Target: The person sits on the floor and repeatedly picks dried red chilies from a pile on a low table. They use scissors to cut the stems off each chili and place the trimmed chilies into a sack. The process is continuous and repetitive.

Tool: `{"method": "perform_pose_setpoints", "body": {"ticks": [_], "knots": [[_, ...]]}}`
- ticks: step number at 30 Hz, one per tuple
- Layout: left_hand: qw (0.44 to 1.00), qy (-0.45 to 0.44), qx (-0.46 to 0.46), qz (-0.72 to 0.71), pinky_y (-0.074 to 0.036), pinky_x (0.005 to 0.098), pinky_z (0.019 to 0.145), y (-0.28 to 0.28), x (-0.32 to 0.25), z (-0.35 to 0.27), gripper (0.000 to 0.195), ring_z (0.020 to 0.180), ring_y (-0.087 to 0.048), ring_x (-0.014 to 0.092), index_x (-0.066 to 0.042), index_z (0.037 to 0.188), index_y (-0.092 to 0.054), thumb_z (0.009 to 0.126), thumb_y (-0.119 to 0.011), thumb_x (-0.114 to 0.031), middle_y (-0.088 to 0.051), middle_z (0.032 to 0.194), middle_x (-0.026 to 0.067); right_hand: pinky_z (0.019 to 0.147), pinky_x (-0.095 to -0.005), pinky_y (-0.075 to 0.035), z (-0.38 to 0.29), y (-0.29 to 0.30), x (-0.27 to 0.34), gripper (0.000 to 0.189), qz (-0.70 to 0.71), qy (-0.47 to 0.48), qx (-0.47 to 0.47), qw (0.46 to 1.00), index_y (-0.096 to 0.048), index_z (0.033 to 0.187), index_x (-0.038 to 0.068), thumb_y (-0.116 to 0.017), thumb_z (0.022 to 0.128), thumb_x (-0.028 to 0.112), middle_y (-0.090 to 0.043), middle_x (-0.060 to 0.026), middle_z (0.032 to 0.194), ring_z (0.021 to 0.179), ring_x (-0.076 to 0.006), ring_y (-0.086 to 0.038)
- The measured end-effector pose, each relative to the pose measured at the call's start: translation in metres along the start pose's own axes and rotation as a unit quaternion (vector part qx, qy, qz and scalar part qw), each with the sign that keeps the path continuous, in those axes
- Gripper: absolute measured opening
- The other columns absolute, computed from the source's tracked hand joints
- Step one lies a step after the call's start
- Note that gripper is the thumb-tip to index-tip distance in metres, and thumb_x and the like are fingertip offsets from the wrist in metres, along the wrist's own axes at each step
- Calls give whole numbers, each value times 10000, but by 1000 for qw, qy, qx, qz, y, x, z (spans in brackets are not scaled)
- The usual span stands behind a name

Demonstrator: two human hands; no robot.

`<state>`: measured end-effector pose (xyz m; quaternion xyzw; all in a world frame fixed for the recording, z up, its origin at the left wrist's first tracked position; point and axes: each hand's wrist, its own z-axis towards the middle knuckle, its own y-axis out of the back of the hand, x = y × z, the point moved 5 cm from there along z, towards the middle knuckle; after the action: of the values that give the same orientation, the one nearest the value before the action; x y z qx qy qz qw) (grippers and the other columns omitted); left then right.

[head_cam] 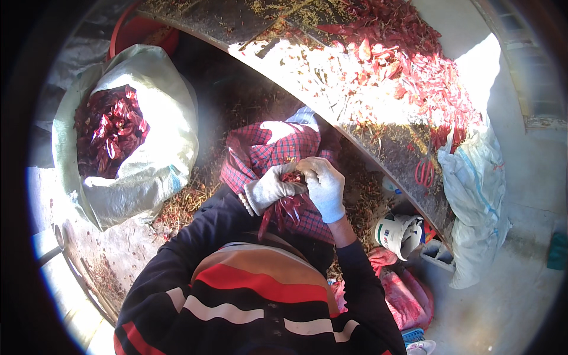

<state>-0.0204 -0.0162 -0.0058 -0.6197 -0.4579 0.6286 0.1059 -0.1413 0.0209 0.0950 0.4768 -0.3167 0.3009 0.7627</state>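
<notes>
My left hand [276, 188], in a white work glove, is closed around a bunch of dried red chillies [284, 208]. Their long pods hang down below it over my lap. The top of the bunch shows between the hands. My right hand [323, 184], also gloved, is at the top of this bunch with its fingers bent and pinched together; whether a single piece is between the fingertips is hidden. Under both hands a red plaid cloth [275, 142] covers my lap, with small yellow seeds on it.
A woven sack [177, 133] of dried chillies stands at left, near a red basin [171, 42]. Ahead, the tabletop [410, 171] carries a chilli heap [399, 75], loose seeds and red-handled scissors [424, 172]. A white sack [475, 199] hangs at its right end, near a white bucket [386, 234].
</notes>
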Motion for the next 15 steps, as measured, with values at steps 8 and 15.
{"method": "perform_pose_setpoints", "body": {"ticks": [8, 15], "knots": [[996, -24, -18, 86, -525, 273, 836, -1, -5, 2, 360, 916, -626, 104, 6, 1168, -665, 827, -776, -33, -685, 1013, 10, 817, -315, -553, -12, 5, -27, 195, 130, -101, -18, 986, -686, 1094, 7, -708, 903, 37, -671, -88, 1027, 961, -190, -673], [970, -91, 1, 224, -533, 287, 800, -6, -7, 3, 311, 866, -628, 104, -1, 1103, -673, 812, -775, -36, -690, 966, 20, 747, -344, -549, -24, 1, -18, 93, -25, -16, -6, 1000, -706, 927, 22, -724, 836, 27, -678, -95, 906, 853, -244, -676]]}}
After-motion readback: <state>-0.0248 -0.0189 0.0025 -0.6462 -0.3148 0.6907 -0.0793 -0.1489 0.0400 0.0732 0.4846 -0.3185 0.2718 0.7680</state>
